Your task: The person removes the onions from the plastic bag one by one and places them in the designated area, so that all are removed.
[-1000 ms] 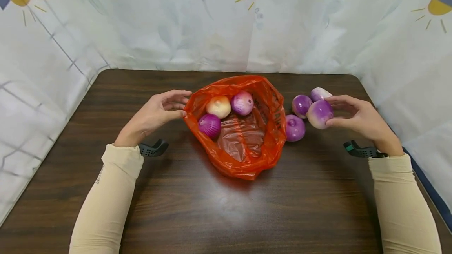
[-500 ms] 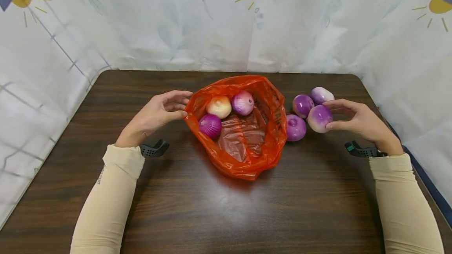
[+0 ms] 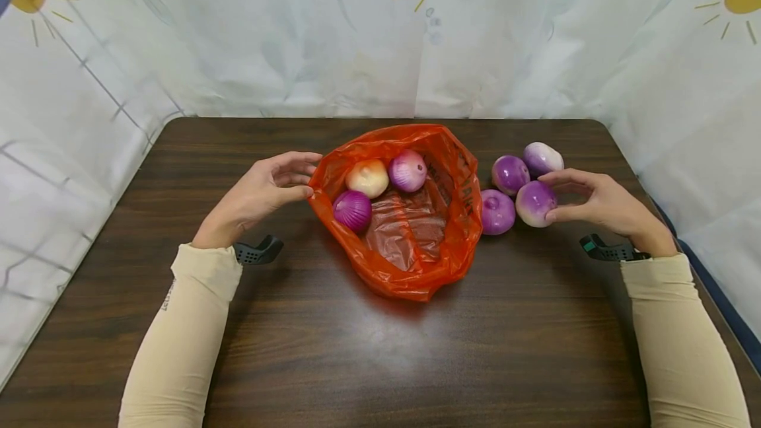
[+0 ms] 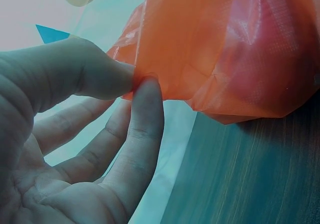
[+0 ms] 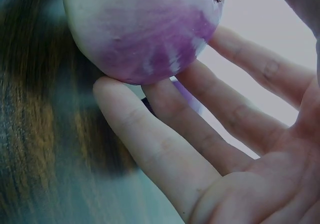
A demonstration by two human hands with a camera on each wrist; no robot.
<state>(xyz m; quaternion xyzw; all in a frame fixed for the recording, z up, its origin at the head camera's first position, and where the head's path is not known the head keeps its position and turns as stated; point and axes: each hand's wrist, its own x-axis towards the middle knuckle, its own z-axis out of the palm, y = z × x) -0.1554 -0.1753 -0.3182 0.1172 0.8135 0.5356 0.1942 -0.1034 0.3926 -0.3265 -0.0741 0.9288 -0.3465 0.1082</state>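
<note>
the left hand (image 3: 261, 191) pinched the rim of the orange bag (image 3: 410, 263) between thumb and forefinger, at the bag's left edge; the left wrist view showed the thumb (image 4: 75, 73) and forefinger (image 4: 145, 119) pressed together on the thin plastic, the other fingers loosely bent behind. the bag lay open in the middle of the dark wooden table (image 3: 368, 349), its mouth facing up. inside it sat three onions: a dark purple one (image 3: 353, 210) near the left wall, a pale yellow one (image 3: 368, 178) behind it, and a pink-purple one (image 3: 407, 171) just beside the yellow one, the two touching. the right hand (image 3: 600, 202) was curled round a purple and white onion (image 3: 536, 203) to the right of the bag, thumb below and fingers above it; in the right wrist view the held onion (image 5: 145, 28) rested against the fingertips (image 5: 165, 98), which were spread a little apart. whether it sat on the table or was just off it could not be told. three more onions lay on the table close by: one (image 3: 497, 212) against the bag's right wall and just beside the held onion, one (image 3: 510, 174) behind those, and a paler one (image 3: 542, 158) farthest back, touching or nearly touching its neighbour. both arms wore beige sleeves (image 3: 178, 329), with a dark strap (image 3: 257, 251) at each wrist. a white patterned curtain (image 3: 238, 38) hung behind the table.
</note>
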